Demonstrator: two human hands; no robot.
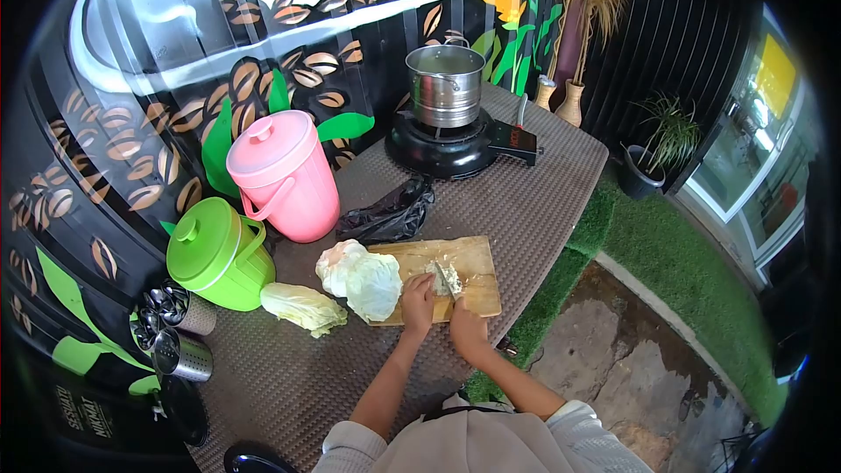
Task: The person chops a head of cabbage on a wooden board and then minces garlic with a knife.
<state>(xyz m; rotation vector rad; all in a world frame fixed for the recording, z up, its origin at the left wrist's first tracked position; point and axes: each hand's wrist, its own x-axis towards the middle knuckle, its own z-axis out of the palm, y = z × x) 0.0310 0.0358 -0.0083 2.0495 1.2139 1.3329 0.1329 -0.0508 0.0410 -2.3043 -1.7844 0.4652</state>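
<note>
On the brown table lies a wooden cutting board (482, 256) with small pale chopped pieces (454, 278) on it. My right hand (469, 330) is closed round the handle of a knife (448, 282), whose blade rests among the pieces. Just left of the blade, my left hand (418, 302) presses its curled fingers on the board beside the pieces; what they hold, if anything, is too small to tell. A pale green cabbage (372, 285) sits against the board's left side, and a napa cabbage (304, 308) lies farther left.
A black plastic bag (390, 213) lies behind the board. Pink (293, 184) and green (219, 254) lidded jugs stand at the left, near metal utensil holders (181, 355). A steel pot (445, 88) sits on a black stove (441, 147) at the back.
</note>
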